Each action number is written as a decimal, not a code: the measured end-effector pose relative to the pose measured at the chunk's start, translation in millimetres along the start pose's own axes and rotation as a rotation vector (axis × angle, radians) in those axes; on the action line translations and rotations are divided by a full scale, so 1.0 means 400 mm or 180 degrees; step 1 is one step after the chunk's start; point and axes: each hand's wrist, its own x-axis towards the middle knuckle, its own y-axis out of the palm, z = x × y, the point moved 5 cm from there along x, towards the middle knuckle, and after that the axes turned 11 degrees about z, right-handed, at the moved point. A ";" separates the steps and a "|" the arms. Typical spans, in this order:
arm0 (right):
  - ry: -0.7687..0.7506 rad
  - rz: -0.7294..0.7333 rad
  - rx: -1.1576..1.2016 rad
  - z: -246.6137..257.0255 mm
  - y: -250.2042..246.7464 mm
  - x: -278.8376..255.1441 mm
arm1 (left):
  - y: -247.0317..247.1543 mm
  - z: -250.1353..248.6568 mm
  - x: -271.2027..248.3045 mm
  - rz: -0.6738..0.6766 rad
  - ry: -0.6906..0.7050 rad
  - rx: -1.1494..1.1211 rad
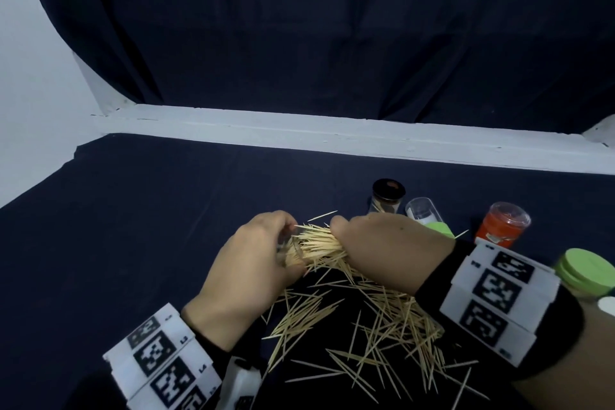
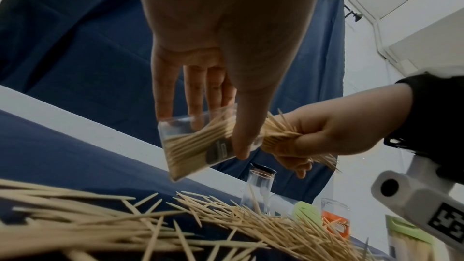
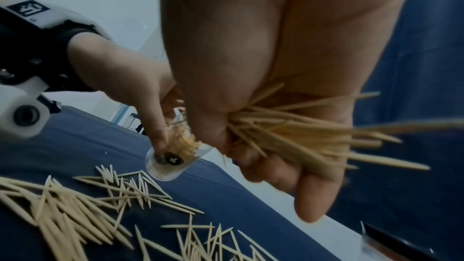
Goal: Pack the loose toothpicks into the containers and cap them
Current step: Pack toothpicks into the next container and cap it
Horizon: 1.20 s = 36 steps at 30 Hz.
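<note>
My left hand (image 1: 263, 253) grips a clear plastic container (image 2: 198, 142), tipped on its side above the cloth and partly filled with toothpicks. My right hand (image 1: 382, 250) clutches a thick bundle of toothpicks (image 1: 316, 245) whose tips point into the container's mouth. The wrist views show the container (image 3: 173, 160) between the left thumb and fingers and the bundle (image 3: 296, 132) squeezed in my right fist. Many loose toothpicks (image 1: 366, 329) lie scattered on the dark cloth below both hands.
Behind my right hand stand a clear jar with a black lid (image 1: 387, 196), a clear tube with a green base (image 1: 426, 215), an orange-labelled container (image 1: 502, 225) and a green-capped one (image 1: 585, 271). A white ledge (image 1: 332, 136) borders the cloth-covered table (image 1: 133, 226).
</note>
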 end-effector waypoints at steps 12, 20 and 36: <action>-0.0015 0.0258 -0.0269 0.008 -0.013 -0.014 | 0.003 -0.030 0.001 -0.0063 0.0425 0.0387; -0.0270 -0.0047 0.0262 0.030 -0.034 0.025 | 0.019 -0.048 0.007 0.0014 0.0461 0.0024; -0.0367 -0.1180 0.2813 -0.047 -0.040 -0.010 | 0.000 -0.032 0.012 -0.0274 0.0533 -0.0397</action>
